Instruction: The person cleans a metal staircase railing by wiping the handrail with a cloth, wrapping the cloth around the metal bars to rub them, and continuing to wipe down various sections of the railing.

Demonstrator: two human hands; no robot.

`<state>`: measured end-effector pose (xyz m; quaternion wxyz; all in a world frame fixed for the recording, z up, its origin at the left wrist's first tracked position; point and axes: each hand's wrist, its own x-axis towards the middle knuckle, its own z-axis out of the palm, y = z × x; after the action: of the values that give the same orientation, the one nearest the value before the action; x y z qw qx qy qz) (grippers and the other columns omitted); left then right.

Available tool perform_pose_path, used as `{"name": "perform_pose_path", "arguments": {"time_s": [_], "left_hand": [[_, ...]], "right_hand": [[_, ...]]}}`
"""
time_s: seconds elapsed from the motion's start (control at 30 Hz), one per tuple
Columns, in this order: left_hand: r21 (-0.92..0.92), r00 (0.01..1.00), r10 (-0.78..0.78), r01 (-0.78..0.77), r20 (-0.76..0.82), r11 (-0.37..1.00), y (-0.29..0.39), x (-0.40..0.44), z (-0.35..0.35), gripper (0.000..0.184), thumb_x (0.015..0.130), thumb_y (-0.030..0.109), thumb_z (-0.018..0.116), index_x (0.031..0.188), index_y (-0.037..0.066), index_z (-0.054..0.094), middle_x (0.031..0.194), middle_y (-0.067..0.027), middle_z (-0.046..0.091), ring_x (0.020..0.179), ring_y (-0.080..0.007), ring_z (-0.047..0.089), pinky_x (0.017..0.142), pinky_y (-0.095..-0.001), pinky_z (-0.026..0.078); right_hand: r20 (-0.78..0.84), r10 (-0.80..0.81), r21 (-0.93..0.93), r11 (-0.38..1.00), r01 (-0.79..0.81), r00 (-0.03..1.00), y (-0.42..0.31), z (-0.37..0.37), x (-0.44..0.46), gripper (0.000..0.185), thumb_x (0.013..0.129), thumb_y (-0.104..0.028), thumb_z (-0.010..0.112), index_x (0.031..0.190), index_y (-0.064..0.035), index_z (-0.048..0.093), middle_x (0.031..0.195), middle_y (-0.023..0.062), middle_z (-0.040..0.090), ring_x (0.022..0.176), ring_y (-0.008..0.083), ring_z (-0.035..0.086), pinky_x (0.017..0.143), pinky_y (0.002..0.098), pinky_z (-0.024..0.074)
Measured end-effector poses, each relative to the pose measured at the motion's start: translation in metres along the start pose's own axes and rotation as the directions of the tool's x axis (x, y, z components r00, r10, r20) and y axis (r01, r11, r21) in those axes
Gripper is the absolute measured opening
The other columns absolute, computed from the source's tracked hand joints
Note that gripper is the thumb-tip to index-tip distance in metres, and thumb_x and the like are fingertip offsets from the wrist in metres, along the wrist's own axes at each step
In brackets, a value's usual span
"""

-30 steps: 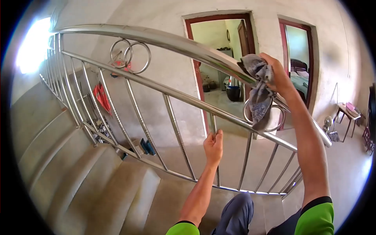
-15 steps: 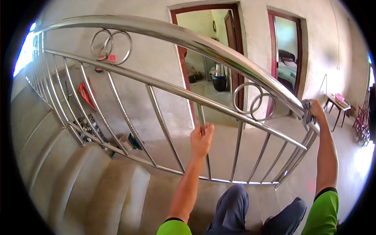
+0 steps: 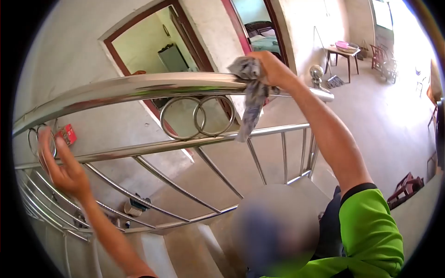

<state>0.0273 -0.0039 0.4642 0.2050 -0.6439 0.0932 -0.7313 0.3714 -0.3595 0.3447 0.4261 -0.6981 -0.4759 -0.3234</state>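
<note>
Across the view runs a shiny metal handrail (image 3: 139, 87) with bars and paired metal rings (image 3: 182, 117) below it. At the right part of the rail, my right hand (image 3: 271, 69) holds a grey cloth (image 3: 252, 95) against the top tube, and part of the cloth hangs down past the rail. My left hand (image 3: 65, 169) is raised at the far left, near another pair of rings, with its fingers apart and nothing in it. Whether it touches the railing cannot be made out.
Stair steps (image 3: 174, 252) lie below the railing. Beyond it are two doorways, a small table (image 3: 340, 52) with a pink basin (image 3: 346, 45), a mop (image 3: 334, 82), red chairs (image 3: 379, 56) and a bucket (image 3: 133, 207). A blurred patch covers the lower middle.
The view has turned to the right. My left hand has let go of the upright bar and moved left, its fingers now spread. My right hand with the cloth is further back along the rail.
</note>
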Motion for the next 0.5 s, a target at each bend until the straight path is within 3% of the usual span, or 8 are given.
{"name": "perform_pose_path", "arguments": {"time_s": [0.03, 0.1, 0.23, 0.3, 0.33, 0.4, 0.43, 0.5], "left_hand": [[-0.006, 1.0, 0.001, -0.001, 0.001, 1.0, -0.011, 0.015, 0.005, 0.03, 0.098, 0.015, 0.054, 0.121, -0.002, 0.059, 0.12, -0.0169, 0.061, 0.114, -0.0296, 0.056, 0.1, -0.0402, 0.041], [0.191, 0.936, 0.287, -0.325, 0.202, 0.926, -0.034, 0.039, 0.012, 0.031, 0.096, 0.019, 0.057, 0.122, 0.001, 0.06, 0.117, -0.0165, 0.062, 0.111, -0.0289, 0.058, 0.098, -0.0399, 0.042], [0.085, 0.918, 0.113, -0.157, 0.38, 0.984, -0.07, 0.069, 0.033, 0.034, 0.094, 0.019, 0.06, 0.124, 0.003, 0.058, 0.102, -0.0141, 0.066, 0.097, -0.0252, 0.063, 0.088, -0.0374, 0.046], [0.201, 0.731, -0.176, 0.055, 0.659, 0.978, -0.072, 0.097, 0.043, 0.032, 0.094, 0.025, 0.06, 0.117, 0.002, 0.062, 0.086, -0.0111, 0.068, 0.077, -0.0246, 0.064, 0.075, -0.0351, 0.047], [0.2, 0.721, -0.176, 0.053, 0.671, 0.978, -0.077, 0.107, 0.053, 0.032, 0.094, 0.025, 0.06, 0.117, 0.002, 0.062, 0.086, -0.0111, 0.068, 0.077, -0.0246, 0.064, 0.075, -0.0351, 0.047], [0.103, 0.461, -0.033, -0.128, 0.887, 0.986, -0.087, 0.126, 0.074, 0.043, 0.094, 0.043, 0.054, 0.095, 0.003, 0.068, 0.071, -0.0105, 0.065, 0.064, -0.0257, 0.063, 0.068, -0.0359, 0.046], [0.105, 0.449, -0.037, -0.127, 0.893, 0.986, -0.08, 0.127, 0.084, 0.043, 0.094, 0.043, 0.054, 0.095, 0.003, 0.068, 0.071, -0.0105, 0.065, 0.064, -0.0257, 0.063, 0.068, -0.0359, 0.046], [0.349, 0.281, -0.333, -0.009, 0.9, 0.937, -0.065, 0.125, 0.099, 0.062, 0.09, 0.058, 0.045, 0.074, 0.003, 0.067, 0.067, -0.0137, 0.063, 0.061, -0.0306, 0.061, 0.068, -0.0404, 0.046]], "right_hand": [[0.001, 0.011, 0.004, 1.0, -0.011, 1.0, 0.015, -0.008, -0.011, 0.028, 0.068, 0.0, 0.062, 0.095, -0.0009, 0.068, 0.078, 0.0163, 0.068, 0.072, 0.0143, 0.061, 0.068, 0.0332, 0.0508], [0.032, 0.105, -0.063, 0.993, -0.103, 0.994, 0.047, -0.025, -0.034, 0.025, 0.069, -0.002, 0.064, 0.094, -0.0006, 0.069, 0.083, 0.0179, 0.069, 0.077, 0.0204, 0.066, 0.074, 0.0338, 0.0524], [0.057, 0.356, -0.263, 0.906, -0.33, 0.933, 0.158, -0.053, -0.077, 0.023, 0.073, -0.009, 0.065, 0.094, 0.0013, 0.068, 0.09, 0.0219, 0.069, 0.084, 0.032, 0.068, 0.078, 0.0383, 0.0528], [0.054, 0.381, -0.315, 0.884, -0.347, 0.923, 0.168, -0.063, -0.088, 0.025, 0.074, -0.015, 0.064, 0.093, 0.0027, 0.067, 0.09, 0.0268, 0.067, 0.084, 0.0394, 0.066, 0.078, 0.0419, 0.0521], [0.001, 0.44, -0.343, 0.844, -0.413, 0.898, 0.149, -0.066, -0.09, 0.032, 0.078, -0.024, 0.067, 0.095, 0.0034, 0.066, 0.091, 0.0291, 0.066, 0.085, 0.044, 0.063, 0.079, 0.0442, 0.0514], [-0.073, 0.416, -0.472, 0.786, -0.399, 0.906, 0.135, -0.065, -0.097, 0.044, 0.081, -0.035, 0.069, 0.103, 0.0023, 0.065, 0.098, 0.0284, 0.065, 0.094, 0.0422, 0.062, 0.086, 0.0436, 0.0495], [-0.061, 0.422, -0.467, 0.789, -0.4, 0.904, 0.139, -0.063, -0.103, 0.044, 0.081, -0.035, 0.069, 0.103, 0.0023, 0.065, 0.098, 0.0284, 0.065, 0.094, 0.0422, 0.062, 0.086, 0.0436, 0.0495], [-0.149, 0.466, -0.255, 0.834, -0.489, 0.872, 0.145, -0.061, -0.112, 0.052, 0.081, -0.038, 0.072, 0.115, -0.0006, 0.061, 0.111, 0.0269, 0.061, 0.108, 0.0391, 0.058, 0.095, 0.0416, 0.0458]]}}
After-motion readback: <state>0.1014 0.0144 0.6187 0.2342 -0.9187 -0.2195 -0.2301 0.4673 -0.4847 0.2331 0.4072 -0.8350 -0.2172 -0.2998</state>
